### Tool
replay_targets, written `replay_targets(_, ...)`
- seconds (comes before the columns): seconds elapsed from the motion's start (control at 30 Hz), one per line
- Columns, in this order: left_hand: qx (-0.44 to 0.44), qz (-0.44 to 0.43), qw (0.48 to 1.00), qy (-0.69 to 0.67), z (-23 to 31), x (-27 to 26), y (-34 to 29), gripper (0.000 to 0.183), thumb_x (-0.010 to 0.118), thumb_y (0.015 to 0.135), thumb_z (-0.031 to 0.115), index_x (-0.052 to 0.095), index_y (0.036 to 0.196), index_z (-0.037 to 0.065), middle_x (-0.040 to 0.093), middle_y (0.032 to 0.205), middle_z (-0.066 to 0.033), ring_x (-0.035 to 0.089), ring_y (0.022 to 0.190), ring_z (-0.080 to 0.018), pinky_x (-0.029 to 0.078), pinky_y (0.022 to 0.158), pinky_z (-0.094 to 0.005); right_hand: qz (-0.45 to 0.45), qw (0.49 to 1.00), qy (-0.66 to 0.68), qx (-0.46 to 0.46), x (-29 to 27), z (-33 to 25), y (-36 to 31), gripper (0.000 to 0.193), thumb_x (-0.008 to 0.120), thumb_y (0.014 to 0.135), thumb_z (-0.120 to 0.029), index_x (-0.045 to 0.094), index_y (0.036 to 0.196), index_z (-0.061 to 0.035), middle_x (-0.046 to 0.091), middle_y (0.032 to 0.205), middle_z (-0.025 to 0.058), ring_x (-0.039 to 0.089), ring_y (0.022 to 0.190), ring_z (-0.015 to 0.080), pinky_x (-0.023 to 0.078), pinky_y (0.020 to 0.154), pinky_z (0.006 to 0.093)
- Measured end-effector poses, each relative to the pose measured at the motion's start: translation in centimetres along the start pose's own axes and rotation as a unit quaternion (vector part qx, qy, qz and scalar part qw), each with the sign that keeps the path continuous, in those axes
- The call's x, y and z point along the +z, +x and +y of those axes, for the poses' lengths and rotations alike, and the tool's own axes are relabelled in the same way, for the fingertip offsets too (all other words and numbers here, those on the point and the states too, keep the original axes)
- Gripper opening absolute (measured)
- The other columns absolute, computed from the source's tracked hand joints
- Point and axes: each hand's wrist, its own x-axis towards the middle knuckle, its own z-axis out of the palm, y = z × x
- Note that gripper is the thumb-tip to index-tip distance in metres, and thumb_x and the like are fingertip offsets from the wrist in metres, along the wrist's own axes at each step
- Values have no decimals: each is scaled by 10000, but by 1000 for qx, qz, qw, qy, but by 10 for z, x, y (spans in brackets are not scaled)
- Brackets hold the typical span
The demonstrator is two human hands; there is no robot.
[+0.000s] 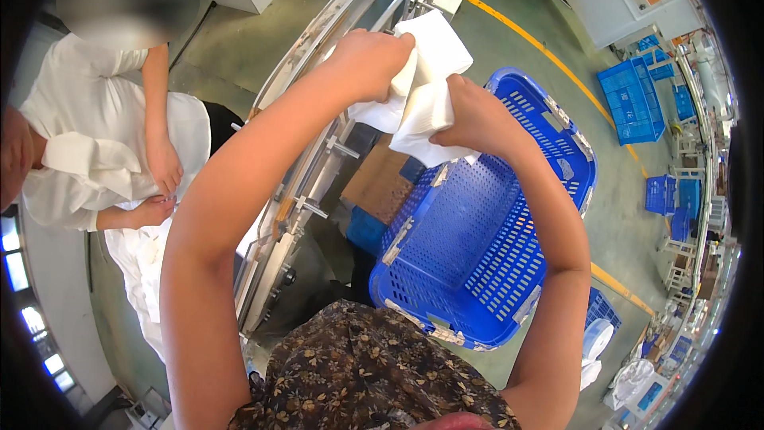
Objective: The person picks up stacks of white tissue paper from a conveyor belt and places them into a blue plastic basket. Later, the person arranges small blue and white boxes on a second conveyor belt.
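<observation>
Both my arms reach forward over a conveyor's edge and a blue basket. My left hand (370, 64) is closed on a white stack of folded tissues (436, 44), which tilts up beyond its fingers. Beside it, my right hand (480, 117) grips the lower white stack (428, 114), its layered edges showing and a loose sheet hanging below. The two stacks touch or overlap between my hands; I cannot tell whether they are joined. Below and to the right of my hands sits the blue perforated basket (450, 219), its inside showing no contents.
The conveyor (306, 167) with metal rails runs along my left. Across it, a person in a white shirt (119, 119) has their hands together near white material. A cardboard box (382, 179) stands beside the basket. More blue crates (631, 101) line the right side.
</observation>
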Motion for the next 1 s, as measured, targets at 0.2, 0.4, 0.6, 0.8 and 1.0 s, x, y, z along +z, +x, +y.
replay_targets(0.2,10,-33,999,25,5,15,39,566,865,608,129,509,1039,39,697,920,-138,663,969,-332,501,876,-435,39,993,-96,48,6,11,25,613,842,613,-266,525,1044,32,598,1025,231,611,993,373,514,856,421)
replay_targets(0.4,-11,45,999,-18,-4,48,32,770,884,571,176,500,1224,36,592,1219,-171,488,1258,-299,414,1068,-410,91,985,-143,45,14,7,32,629,855,595,-251,531,1061,21,589,1051,214,610,1000,376,530,836,432)
replay_targets(0.6,5,26,996,-82,-16,51,38,942,909,524,222,455,1324,19,498,1326,-191,432,1279,-374,400,1084,-419,114,988,-107,18,11,11,38,804,905,541,-214,498,1189,34,569,1103,238,583,1060,393,519,889,423)
replay_targets(0.8,29,16,997,-74,-21,45,37,1074,916,517,232,370,1399,-47,453,1349,-215,399,1296,-409,390,1092,-427,134,989,-69,4,10,12,29,1057,900,553,-204,354,1420,52,522,1201,244,532,1142,405,470,992,415)
replay_targets(1.0,41,41,994,-96,-23,48,33,912,884,543,179,465,1330,-11,501,1289,-184,451,1241,-375,411,1064,-413,151,987,-59,-3,16,18,27,976,850,617,-200,356,1423,45,518,1215,245,517,1164,407,453,1008,409)
